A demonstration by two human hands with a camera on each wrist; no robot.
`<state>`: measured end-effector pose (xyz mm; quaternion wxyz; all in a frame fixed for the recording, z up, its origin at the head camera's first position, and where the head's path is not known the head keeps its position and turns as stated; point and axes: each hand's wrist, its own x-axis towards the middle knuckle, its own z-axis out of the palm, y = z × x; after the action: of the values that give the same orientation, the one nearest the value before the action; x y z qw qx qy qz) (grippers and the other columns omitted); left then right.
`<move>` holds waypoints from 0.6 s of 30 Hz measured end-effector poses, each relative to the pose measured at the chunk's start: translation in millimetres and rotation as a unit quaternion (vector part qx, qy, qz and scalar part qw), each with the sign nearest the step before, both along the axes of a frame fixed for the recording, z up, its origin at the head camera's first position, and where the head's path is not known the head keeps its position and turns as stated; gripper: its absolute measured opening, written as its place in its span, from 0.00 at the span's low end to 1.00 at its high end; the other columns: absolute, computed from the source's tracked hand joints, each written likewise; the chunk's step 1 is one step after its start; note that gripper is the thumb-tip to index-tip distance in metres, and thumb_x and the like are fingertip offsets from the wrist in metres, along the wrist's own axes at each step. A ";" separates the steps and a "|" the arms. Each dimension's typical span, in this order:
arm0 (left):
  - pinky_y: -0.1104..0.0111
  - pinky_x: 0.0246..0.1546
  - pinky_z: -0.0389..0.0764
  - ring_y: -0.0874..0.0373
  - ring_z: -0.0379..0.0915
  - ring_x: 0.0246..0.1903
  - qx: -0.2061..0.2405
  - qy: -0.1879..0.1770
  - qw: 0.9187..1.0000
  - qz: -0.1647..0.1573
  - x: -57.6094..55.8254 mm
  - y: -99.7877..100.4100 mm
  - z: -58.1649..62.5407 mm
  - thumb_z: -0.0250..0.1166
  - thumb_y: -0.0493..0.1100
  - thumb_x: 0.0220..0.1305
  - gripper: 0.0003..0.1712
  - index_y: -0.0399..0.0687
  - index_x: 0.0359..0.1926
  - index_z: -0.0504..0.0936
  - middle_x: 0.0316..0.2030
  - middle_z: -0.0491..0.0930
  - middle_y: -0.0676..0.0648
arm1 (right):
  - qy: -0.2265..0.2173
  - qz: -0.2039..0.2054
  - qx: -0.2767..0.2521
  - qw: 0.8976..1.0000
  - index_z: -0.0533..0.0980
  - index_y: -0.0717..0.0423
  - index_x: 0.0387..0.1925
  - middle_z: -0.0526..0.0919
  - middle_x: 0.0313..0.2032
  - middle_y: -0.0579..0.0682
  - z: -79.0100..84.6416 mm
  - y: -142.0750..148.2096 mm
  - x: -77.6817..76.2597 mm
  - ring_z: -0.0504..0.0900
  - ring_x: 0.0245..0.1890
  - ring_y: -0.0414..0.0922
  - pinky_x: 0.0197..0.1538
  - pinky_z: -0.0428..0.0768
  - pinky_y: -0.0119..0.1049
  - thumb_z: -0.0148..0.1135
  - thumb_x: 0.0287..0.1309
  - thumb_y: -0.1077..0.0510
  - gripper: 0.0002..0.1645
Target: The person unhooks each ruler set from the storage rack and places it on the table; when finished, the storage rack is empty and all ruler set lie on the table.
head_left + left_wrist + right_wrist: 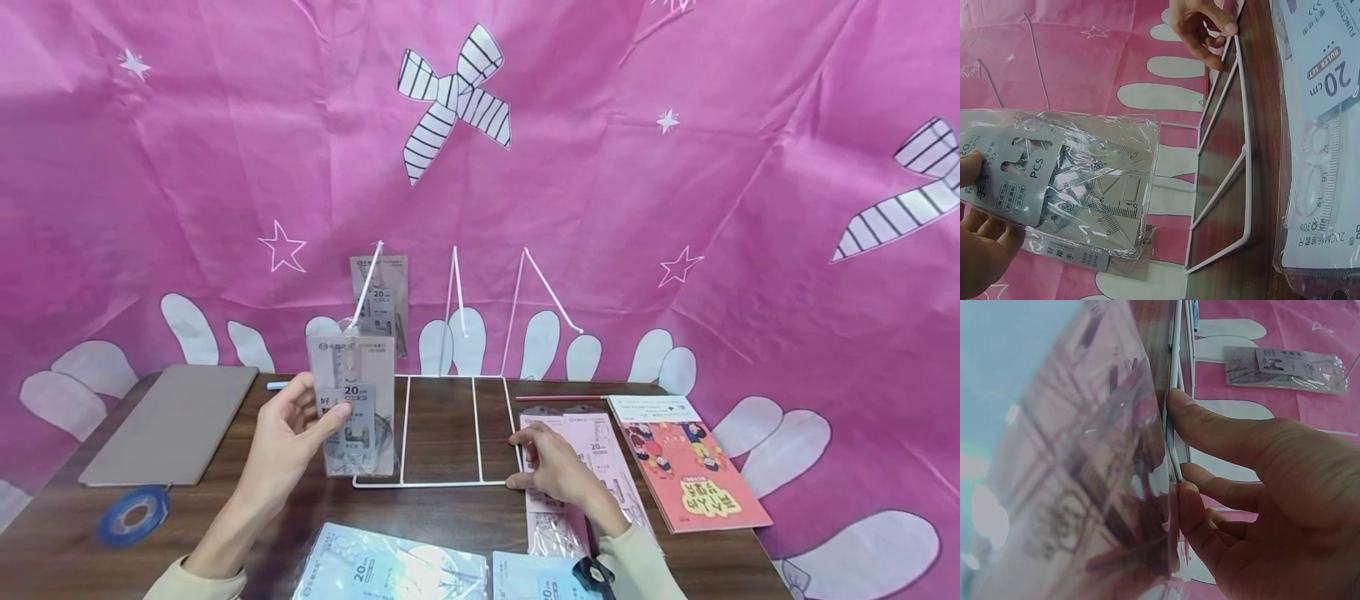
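Note:
A flat clear packet with a grey card, a ruler set, is held upright by my left hand, thumb in front and fingers behind. In the head view the packet's top overlaps the front tip of the left prong of a white wire rack. Another grey ruler set hangs farther back on that prong. My right hand grips the rack's base at its right side, thumb and fingers about the wire. Beneath that hand lie pink ruler sets.
Blue ruler sets lie at the table's front edge. A red book is on the right, with a thin red stick behind the pink packets. To the left are a grey notebook and a blue tape roll. Pink cloth hangs behind.

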<state>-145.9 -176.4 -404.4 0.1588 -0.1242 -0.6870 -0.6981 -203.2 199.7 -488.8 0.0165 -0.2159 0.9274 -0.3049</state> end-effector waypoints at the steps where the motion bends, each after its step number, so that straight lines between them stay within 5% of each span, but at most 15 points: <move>1: 0.70 0.43 0.84 0.61 0.85 0.44 0.001 0.000 1.000 0.001 1.1 -0.1 0.4 0.67 0.25 0.67 0.16 0.30 0.54 0.77 0.44 0.89 0.51 | 0.002 0.001 0.001 1.000 0.82 0.63 0.54 0.75 0.35 0.46 -0.2 0.0 -0.1 0.70 0.32 0.39 0.39 0.72 0.35 0.87 0.42 0.55 0.36; 18: 0.71 0.40 0.83 0.58 0.84 0.42 0.011 0.021 1.000 0.002 20.2 -10.8 6.6 0.68 0.27 0.67 0.17 0.30 0.55 0.78 0.44 0.87 0.45 | -0.005 -0.006 -0.001 1.000 0.82 0.62 0.54 0.74 0.35 0.45 0.4 -0.1 0.4 0.69 0.32 0.38 0.39 0.71 0.35 0.87 0.43 0.56 0.35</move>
<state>-125.7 -187.2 -397.8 0.1757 -0.1358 -0.6761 -0.7025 -202.7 199.6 -488.4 0.0195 -0.2089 0.9282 -0.3073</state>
